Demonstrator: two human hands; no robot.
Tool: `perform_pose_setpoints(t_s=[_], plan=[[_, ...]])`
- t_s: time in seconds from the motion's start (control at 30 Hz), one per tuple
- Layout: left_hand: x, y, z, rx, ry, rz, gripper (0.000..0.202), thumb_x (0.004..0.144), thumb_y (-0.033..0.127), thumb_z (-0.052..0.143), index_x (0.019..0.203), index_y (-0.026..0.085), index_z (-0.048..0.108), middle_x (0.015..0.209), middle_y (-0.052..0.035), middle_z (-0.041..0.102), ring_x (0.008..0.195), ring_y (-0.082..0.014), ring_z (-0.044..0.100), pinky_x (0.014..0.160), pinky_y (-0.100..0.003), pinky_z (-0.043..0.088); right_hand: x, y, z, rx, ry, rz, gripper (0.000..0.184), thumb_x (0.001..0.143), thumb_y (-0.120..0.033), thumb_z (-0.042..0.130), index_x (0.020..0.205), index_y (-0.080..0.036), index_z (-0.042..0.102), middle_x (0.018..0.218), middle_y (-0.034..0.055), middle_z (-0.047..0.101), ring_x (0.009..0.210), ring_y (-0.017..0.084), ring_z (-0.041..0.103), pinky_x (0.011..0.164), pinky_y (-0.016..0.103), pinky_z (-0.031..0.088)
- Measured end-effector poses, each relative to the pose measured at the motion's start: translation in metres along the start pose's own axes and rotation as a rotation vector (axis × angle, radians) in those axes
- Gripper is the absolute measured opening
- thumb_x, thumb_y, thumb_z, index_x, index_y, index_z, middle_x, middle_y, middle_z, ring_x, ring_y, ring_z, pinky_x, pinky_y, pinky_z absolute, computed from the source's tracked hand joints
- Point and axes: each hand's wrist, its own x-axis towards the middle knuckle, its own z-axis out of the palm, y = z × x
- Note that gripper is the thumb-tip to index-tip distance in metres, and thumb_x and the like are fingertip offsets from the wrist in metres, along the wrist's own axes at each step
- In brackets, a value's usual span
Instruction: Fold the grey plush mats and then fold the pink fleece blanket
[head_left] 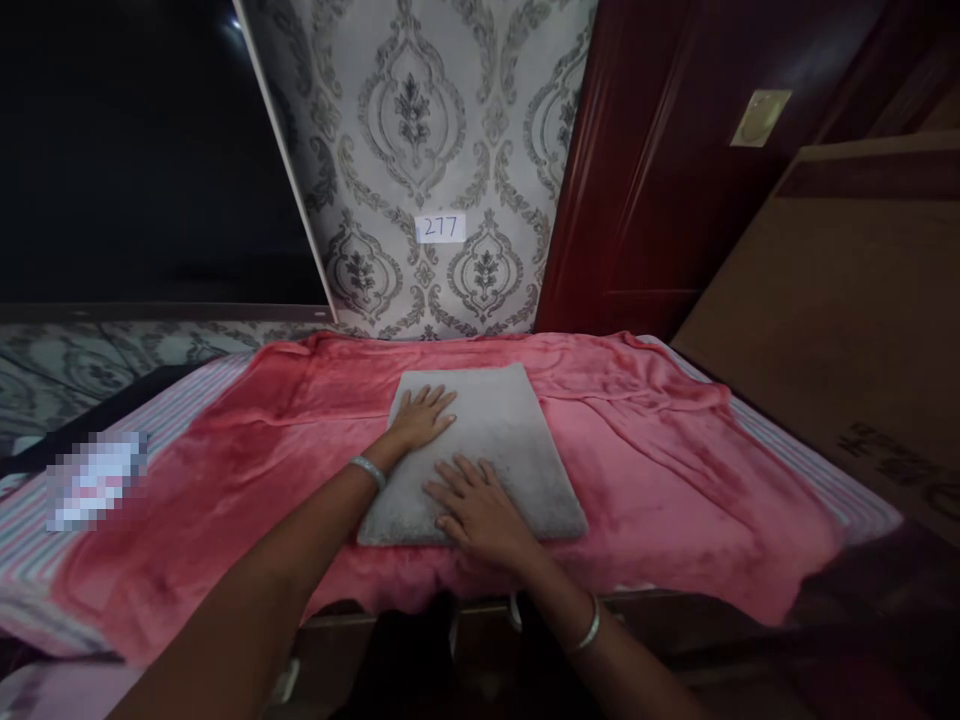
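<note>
A folded grey towel (499,435) lies flat on a pink blanket (660,440) that covers the bed. My left hand (421,415) rests palm down on the towel's far left part, fingers stretched out and slightly apart. Nearer to me, my right hand (476,505) lies flat on the towel's near edge, fingers spread and pointing left. Both wrists wear a silver bangle. Neither hand holds anything.
A striped sheet (825,470) shows beyond the blanket on both sides. Patterned wallpaper with a paper label "277" (440,227) is behind the bed. A dark red door (675,170) and a brown board (847,310) stand on the right. A blurred patch (94,480) lies at the left.
</note>
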Motion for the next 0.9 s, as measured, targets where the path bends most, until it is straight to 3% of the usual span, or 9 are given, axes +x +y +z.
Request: perform_pose_setpoints(t_s=[0.17, 0.33, 0.47, 0.53, 0.6, 0.73, 0.8, 0.9], plan=[[0.025, -0.004, -0.005, -0.04, -0.028, -0.13, 0.068, 0.099, 0.062, 0.027, 0.16, 0.033, 0.03, 0.168, -0.0054, 0.027, 0.155, -0.0351, 0.021, 0.123, -0.064, 0.015, -0.002, 0.0, -0.005, 0.001, 0.001, 0.005, 0.051, 0.105, -0.048, 0.043, 0.155, -0.038, 0.041, 0.168, -0.0017, 0.028, 0.156, 0.028, 0.015, 0.125, 0.06, 0.009], [0.03, 0.006, -0.006, -0.018, 0.122, -0.379, 0.071, 0.098, 0.065, 0.024, 0.154, 0.027, 0.045, 0.164, -0.0095, 0.037, 0.152, -0.0398, 0.025, 0.117, -0.069, 0.026, 0.0, -0.005, -0.008, -0.008, 0.005, 0.016, 0.051, 0.105, -0.047, 0.043, 0.155, -0.038, 0.041, 0.168, -0.0014, 0.028, 0.156, 0.026, 0.016, 0.125, 0.059, 0.011], [0.033, 0.006, -0.023, -0.031, -0.017, -0.39, 0.071, 0.098, 0.061, 0.026, 0.156, 0.022, 0.041, 0.165, -0.0151, 0.032, 0.152, -0.0417, 0.025, 0.117, -0.068, 0.025, 0.0, -0.006, -0.014, 0.014, 0.016, 0.0, 0.049, 0.104, -0.046, 0.047, 0.153, -0.036, 0.045, 0.166, 0.0007, 0.033, 0.154, 0.026, 0.021, 0.124, 0.058, 0.016], [0.037, 0.012, -0.033, -0.026, -0.069, -0.34, 0.07, 0.099, 0.059, 0.027, 0.156, 0.021, 0.04, 0.164, -0.0171, 0.033, 0.151, -0.0411, 0.028, 0.117, -0.068, 0.026, -0.005, 0.0, -0.022, 0.041, 0.051, -0.016, 0.048, 0.104, -0.045, 0.049, 0.15, -0.033, 0.049, 0.163, 0.0021, 0.039, 0.152, 0.025, 0.027, 0.123, 0.055, 0.021], [0.04, 0.03, -0.039, -0.026, -0.069, -0.205, 0.067, 0.1, 0.057, 0.028, 0.157, 0.025, 0.037, 0.166, -0.0134, 0.031, 0.153, -0.0364, 0.026, 0.119, -0.064, 0.025, -0.015, 0.012, -0.032, 0.046, 0.139, 0.014, 0.044, 0.104, -0.041, 0.049, 0.147, -0.032, 0.054, 0.157, 0.0039, 0.048, 0.149, 0.023, 0.036, 0.123, 0.052, 0.024], [0.047, 0.092, -0.026, -0.072, -0.118, 0.317, 0.059, 0.102, 0.052, 0.029, 0.158, 0.032, 0.035, 0.169, -0.0048, 0.025, 0.157, -0.0279, 0.017, 0.123, -0.06, 0.018, -0.042, 0.042, -0.04, -0.007, 0.271, 0.144, 0.039, 0.104, -0.032, 0.048, 0.14, -0.027, 0.062, 0.145, 0.0087, 0.06, 0.139, 0.024, 0.048, 0.121, 0.049, 0.03], [0.054, 0.12, -0.013, -0.076, -0.159, 0.493, 0.057, 0.103, 0.051, 0.03, 0.156, 0.034, 0.037, 0.168, -0.0038, 0.028, 0.157, -0.0266, 0.018, 0.124, -0.06, 0.016, -0.053, 0.052, -0.034, -0.041, 0.241, 0.158, 0.042, 0.103, -0.035, 0.05, 0.144, -0.028, 0.059, 0.15, 0.0081, 0.055, 0.144, 0.027, 0.042, 0.121, 0.053, 0.028], [0.072, 0.141, 0.001, -0.035, -0.155, 0.547, 0.058, 0.102, 0.052, 0.033, 0.156, 0.031, 0.038, 0.167, -0.0067, 0.029, 0.156, -0.0261, 0.02, 0.125, -0.06, 0.012, -0.061, 0.058, -0.02, -0.08, 0.195, 0.177, 0.051, 0.103, -0.04, 0.05, 0.153, -0.036, 0.046, 0.164, 0.0026, 0.037, 0.152, 0.03, 0.028, 0.123, 0.059, 0.021]])
